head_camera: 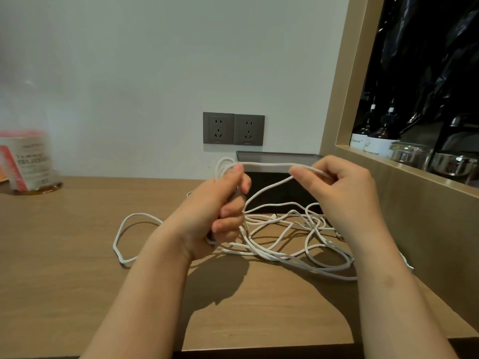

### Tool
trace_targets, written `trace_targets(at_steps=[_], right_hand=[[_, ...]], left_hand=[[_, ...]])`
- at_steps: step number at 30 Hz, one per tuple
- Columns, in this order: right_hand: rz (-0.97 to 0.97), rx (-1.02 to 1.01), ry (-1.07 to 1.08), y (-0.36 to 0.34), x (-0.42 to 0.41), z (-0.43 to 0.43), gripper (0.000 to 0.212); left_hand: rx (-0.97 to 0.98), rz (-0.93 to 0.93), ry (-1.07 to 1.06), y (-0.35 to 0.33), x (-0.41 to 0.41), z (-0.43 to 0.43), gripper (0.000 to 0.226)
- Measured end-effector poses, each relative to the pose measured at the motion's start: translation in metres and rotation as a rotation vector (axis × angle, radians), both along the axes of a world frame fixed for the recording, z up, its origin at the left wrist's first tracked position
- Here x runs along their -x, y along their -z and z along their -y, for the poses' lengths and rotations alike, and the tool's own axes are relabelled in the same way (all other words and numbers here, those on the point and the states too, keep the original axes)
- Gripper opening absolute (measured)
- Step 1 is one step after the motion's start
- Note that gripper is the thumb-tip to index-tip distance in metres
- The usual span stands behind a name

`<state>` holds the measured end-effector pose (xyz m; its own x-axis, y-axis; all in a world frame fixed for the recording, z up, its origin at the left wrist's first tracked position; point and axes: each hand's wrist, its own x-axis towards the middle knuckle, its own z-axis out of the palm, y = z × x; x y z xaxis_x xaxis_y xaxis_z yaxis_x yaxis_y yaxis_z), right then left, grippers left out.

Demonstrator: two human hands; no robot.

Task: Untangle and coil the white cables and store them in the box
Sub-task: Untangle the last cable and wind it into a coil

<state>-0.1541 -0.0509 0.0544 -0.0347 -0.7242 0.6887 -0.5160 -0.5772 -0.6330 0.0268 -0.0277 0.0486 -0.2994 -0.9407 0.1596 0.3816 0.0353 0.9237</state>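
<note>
The left hand (220, 211) is curled round a small bundle of white cable, its turns standing out above the thumb. The right hand (344, 187) pinches one strand between thumb and fingers. That strand runs taut between the hands, in front of the dark box (277, 158) that stands on the worktop (77, 255) against the wall. The rest of the cables (285, 244) lie in a loose tangle on the worktop, below and to the right of the hands, with one part swung far out to the left.

The main risk is in that tangle. Below the right hand the strand drops into a heap where many strands cross. Drawing more length through could pull a crossing tight into a knot, or drag the whole heap toward the hands.

I cannot tell whether this is one cable or several. Winding two together would lock the snarl into the coil.

Only curled fingers hold the finished turns, so a slackened grip would likely let them spring apart. Strands near the right edge of the worktop could also slip off and tug the rest.
</note>
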Motion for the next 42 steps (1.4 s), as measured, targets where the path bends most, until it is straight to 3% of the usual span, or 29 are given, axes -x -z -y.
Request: trace_targets(at_steps=[2, 6, 10, 18, 25, 30, 34, 37, 42], right_hand=[[0.041, 0.010, 0.007, -0.001, 0.004, 0.000, 0.035], [0.017, -0.017, -0.097, -0.002, -0.002, -0.001, 0.015], [-0.046, -0.063, -0.259, -0.001, -0.014, -0.003, 0.024], [-0.348, -0.194, -0.322, 0.001, -0.031, -0.008, 0.026], [-0.367, -0.142, -0.325, -0.001, -0.038, -0.011, 0.021], [-0.391, -0.229, -0.382, -0.002, -0.039, -0.015, 0.009], [-0.557, -0.235, -0.172, -0.006, -0.031, -0.013, 0.017], [-0.577, -0.246, -0.095, -0.007, -0.025, -0.013, 0.024], [-0.521, -0.291, -0.054, -0.008, -0.015, -0.011, 0.023]], left_hand=[[-0.008, -0.082, -0.053, -0.003, -0.006, 0.000, 0.033], [-0.010, -0.059, -0.229, -0.001, -0.006, 0.005, 0.047], [-0.015, -0.023, -0.339, 0.000, -0.002, 0.010, 0.053], [-0.096, -0.088, -0.564, -0.001, -0.003, 0.011, 0.054], [-0.068, -0.118, -0.587, 0.001, -0.005, 0.015, 0.024], [-0.084, -0.241, -0.603, 0.002, -0.008, 0.018, 0.034], [-0.134, -0.318, -0.612, 0.001, -0.008, 0.017, 0.036], [-0.171, -0.380, -0.611, -0.002, -0.005, 0.014, 0.035], [-0.196, -0.665, -0.493, -0.008, -0.012, 0.013, 0.037]])
